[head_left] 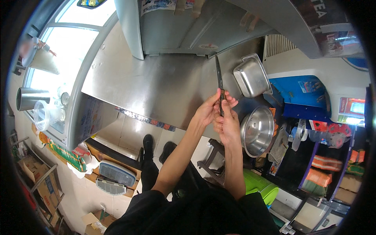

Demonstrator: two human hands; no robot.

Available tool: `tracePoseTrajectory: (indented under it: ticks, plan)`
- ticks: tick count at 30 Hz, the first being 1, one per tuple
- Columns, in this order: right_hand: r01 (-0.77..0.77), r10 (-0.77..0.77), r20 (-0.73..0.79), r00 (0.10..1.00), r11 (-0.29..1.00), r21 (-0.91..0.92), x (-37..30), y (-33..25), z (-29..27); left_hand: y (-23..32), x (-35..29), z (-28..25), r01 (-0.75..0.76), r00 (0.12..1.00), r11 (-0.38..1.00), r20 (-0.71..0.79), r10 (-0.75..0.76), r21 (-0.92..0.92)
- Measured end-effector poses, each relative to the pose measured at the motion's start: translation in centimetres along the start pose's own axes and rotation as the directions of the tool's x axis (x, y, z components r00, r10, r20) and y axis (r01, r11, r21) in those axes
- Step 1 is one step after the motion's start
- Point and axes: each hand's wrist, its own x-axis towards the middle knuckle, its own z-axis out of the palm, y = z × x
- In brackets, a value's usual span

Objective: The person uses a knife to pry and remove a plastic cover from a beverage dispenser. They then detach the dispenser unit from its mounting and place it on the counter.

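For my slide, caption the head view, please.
Left hand and right hand hold a slim dark tool near a steel bowl.

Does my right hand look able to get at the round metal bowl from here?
Probably yes: nothing visible lies between your right hand and the round metal bowl just to its right. That hand grips the dark-bladed knife, though, so it would likely need to let go first.

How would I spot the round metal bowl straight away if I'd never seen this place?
Find the broad steel counter in front of the person, then look along to the person's right hand. Just right of that hand in the picture is the metal bowl, wide and shiny. Its circular rim sets it apart from the rectangular steel pan shown above it.
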Motion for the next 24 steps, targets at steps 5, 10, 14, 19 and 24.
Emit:
tracePoseTrajectory:
  ticks: [5, 10, 14, 19, 24]
  plan:
    - [0.374, -0.572, -0.047, 0.819, 0.595, -0.711, 1.2, 0.7, 0.6, 0.2, -0.2, 1.2, 0.079, 0.991, 0.996, -0.111, -0.074, 0.038]
    - [0.120, -0.569, -0.095, 0.817, 0.328, -0.937, 0.2, 1.2, 1.6, 1.5, -1.5, 3.6, 0.149, 0.916, 0.852, -0.394, 0.071, 0.502]
    - [0.197, -0.476, -0.097, 0.874, 0.530, -0.825, -0.1, 0.9, 0.4, 1.3, -0.9, 4.8, 0.222, 0.902, 0.668, -0.409, 0.135, 0.710]
    - [-0.454, 0.037, 0.514, 0.857, 0.526, 0.719, 0.4, 0.7, -1.6, 1.8, -0.6, 4.6, 0.215, 0.896, 0.584, -0.396, 0.202, 0.783]
    - [-0.072, 0.034, 0.103, 0.994, 0.917, 0.392, 0.4, 0.0, -1.4, 1.9, -0.4, 3.7, 0.162, 0.947, 0.676, -0.306, 0.099, 0.719]
